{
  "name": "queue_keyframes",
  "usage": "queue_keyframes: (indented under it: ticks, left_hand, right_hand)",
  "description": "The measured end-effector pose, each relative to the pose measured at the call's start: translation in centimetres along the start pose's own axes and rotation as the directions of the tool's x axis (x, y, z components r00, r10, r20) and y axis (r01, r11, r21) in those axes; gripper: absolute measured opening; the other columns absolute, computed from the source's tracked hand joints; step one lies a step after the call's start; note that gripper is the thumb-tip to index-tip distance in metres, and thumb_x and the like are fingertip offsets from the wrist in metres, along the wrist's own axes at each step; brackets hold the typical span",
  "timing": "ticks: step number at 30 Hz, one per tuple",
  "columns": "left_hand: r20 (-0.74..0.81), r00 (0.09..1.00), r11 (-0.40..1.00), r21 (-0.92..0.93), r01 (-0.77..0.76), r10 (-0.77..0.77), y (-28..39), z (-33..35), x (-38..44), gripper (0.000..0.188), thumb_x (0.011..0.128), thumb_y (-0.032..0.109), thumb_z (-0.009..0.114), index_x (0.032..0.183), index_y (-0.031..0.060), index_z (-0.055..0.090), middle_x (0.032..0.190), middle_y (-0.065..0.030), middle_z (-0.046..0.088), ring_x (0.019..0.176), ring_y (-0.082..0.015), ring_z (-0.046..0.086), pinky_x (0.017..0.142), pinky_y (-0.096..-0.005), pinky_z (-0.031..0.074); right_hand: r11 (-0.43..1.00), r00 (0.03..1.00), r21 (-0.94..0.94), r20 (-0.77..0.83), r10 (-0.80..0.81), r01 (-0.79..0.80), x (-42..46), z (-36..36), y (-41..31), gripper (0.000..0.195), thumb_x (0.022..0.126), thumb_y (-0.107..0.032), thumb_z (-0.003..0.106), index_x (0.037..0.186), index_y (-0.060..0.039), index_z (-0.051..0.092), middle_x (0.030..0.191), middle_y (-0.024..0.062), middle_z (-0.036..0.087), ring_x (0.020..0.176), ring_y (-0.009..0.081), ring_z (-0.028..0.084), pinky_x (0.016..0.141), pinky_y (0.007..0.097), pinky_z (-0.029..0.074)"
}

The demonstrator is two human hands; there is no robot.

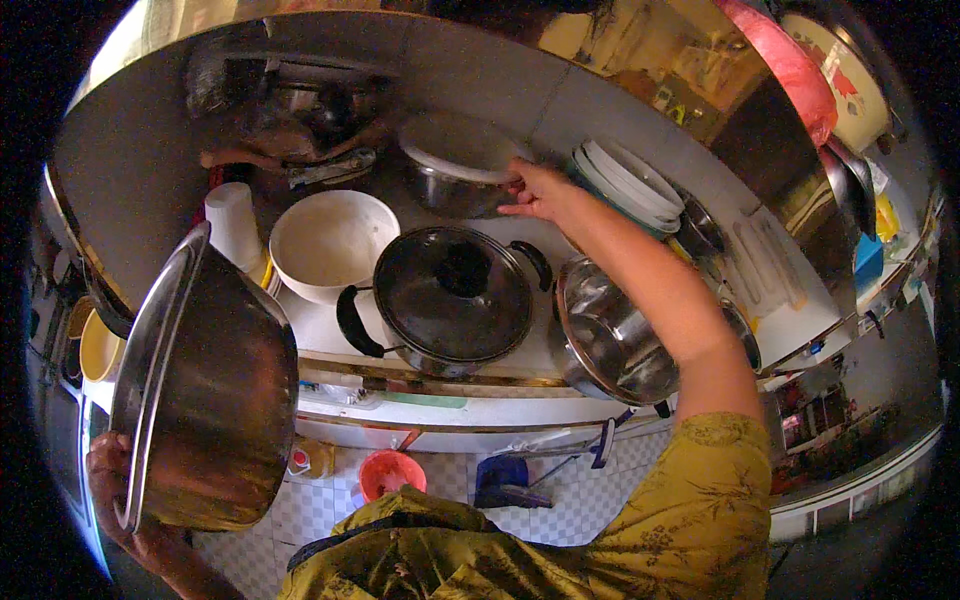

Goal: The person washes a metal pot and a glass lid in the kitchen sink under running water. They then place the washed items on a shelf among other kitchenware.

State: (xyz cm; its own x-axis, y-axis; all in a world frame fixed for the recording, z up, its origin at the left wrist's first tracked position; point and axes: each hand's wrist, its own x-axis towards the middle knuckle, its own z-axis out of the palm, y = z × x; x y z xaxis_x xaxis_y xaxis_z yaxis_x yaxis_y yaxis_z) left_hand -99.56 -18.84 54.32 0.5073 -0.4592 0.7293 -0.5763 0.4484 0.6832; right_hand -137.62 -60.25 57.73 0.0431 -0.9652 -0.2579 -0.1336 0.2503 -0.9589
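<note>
On the left, my left hand [116, 480] grips the rim of a large stainless steel basin [225, 375], which is tipped on its side in front of the shelf. My right hand [536, 191] reaches to the back of the shelf, its fingers at the rim of a round metal pot [450, 187]. Whether the grey top of that pot is a lid or its inside, I cannot tell. Nearer me stands a two-handled pot [454, 300] with a dark glass lid and black knob. A white bowl [334, 244] sits left of it. Under my right forearm lies an open steel pot [615, 330].
White plates [630, 184] lean at the back right of the shelf [322, 330]. A stack of white cups [232, 225] is behind the basin. Below, a red bucket [391, 474] and a blue dustpan [502, 480] are on the tiled floor [577, 495].
</note>
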Motion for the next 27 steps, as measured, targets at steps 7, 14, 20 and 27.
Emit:
queue_keyframes:
  ticks: [7, 14, 20, 27]
  left_hand:
    - [-0.025, 0.998, 0.993, -0.1, 0.055, -0.058, -0.4, -0.7, -0.2, 0.048, 0.078, 0.033, 0.06, 0.105, -0.0066, 0.053, 0.102, -0.0174, 0.056, 0.081, -0.023, 0.055, 0.058, -0.0281, 0.045]
    - [-0.476, 0.734, 0.866, -0.376, 0.328, -0.485, 2.6, 3.8, 1.4, 0.049, 0.078, 0.032, 0.061, 0.107, -0.0068, 0.052, 0.102, -0.0178, 0.056, 0.068, -0.0203, 0.055, 0.044, -0.0235, 0.041]
    - [-0.108, 0.984, 0.98, -0.157, 0.121, -0.139, 0.3, 2.6, 1.4, 0.046, 0.078, 0.032, 0.06, 0.102, -0.0055, 0.051, 0.099, -0.0168, 0.055, 0.071, -0.0209, 0.054, 0.048, -0.0248, 0.041]
    - [0.074, 0.996, 0.992, -0.115, 0.059, -0.051, -1.0, 3.1, 1.2, 0.042, 0.077, 0.032, 0.06, 0.097, -0.0039, 0.05, 0.096, -0.0157, 0.053, 0.074, -0.0216, 0.053, 0.053, -0.0264, 0.04]
  right_hand:
    - [0.938, 0.981, 0.288, -0.041, -0.188, 0.192, -2.5, -0.8, -2.7, 0.018, 0.08, -0.021, 0.053, 0.089, -0.0066, 0.048, 0.088, 0.0123, 0.048, 0.079, 0.0294, 0.056, 0.065, 0.0491, 0.054]
    - [0.882, 0.921, 0.313, -0.281, -0.269, 0.353, -13.7, -5.4, -5.8, 0.021, 0.078, -0.02, 0.056, 0.091, -0.0047, 0.048, 0.095, 0.0141, 0.051, 0.088, 0.0328, 0.056, 0.073, 0.0463, 0.052]
    - [0.909, 0.876, 0.194, -0.4, -0.27, 0.369, -25.0, -12.9, -2.7, 0.033, 0.076, -0.024, 0.056, 0.102, -0.0044, 0.05, 0.103, 0.0135, 0.054, 0.083, 0.0299, 0.057, 0.076, 0.042, 0.049]
    - [0.929, 0.843, 0.32, -0.538, 0.017, 0.186, -29.8, -10.9, 2.9, 0.018, 0.073, -0.021, 0.056, 0.085, -0.0081, 0.054, 0.073, -0.0014, 0.055, 0.047, 0.0061, 0.044, 0.047, 0.0205, 0.041]
